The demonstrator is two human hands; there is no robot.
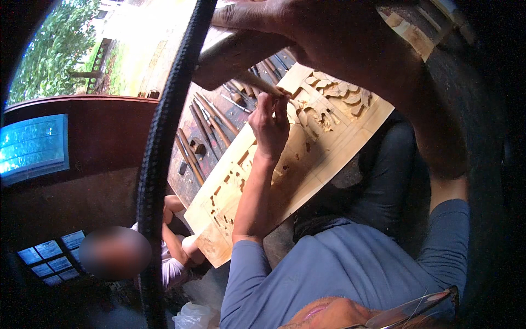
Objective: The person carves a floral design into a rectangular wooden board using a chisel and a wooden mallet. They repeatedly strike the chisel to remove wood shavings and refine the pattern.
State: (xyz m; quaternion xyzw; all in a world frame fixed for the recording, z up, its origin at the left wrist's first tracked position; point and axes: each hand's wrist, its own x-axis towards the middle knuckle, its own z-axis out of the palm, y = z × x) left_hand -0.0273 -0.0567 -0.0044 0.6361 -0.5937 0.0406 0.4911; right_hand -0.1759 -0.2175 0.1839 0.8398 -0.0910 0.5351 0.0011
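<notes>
My left hand [269,123] is closed round a slim wooden-handled chisel [256,82], held over a pale carved board [213,230]. The board has leaf relief at its upper end, several cut-out openings along its length and small chips on it. My right hand [290,27] is raised at the top, gripping a dark wooden mallet [230,60] just above the chisel's handle; its fingers are partly in shadow. The board's surface near the chisel's tip is partly shaded.
Rows of chisels and gouges [208,126] lie on a worn bench [186,192] beyond the board. Another person [175,257] sits at the lower left. A dark cord [153,197] crosses the view. A plastic bag [194,315] is at the bottom.
</notes>
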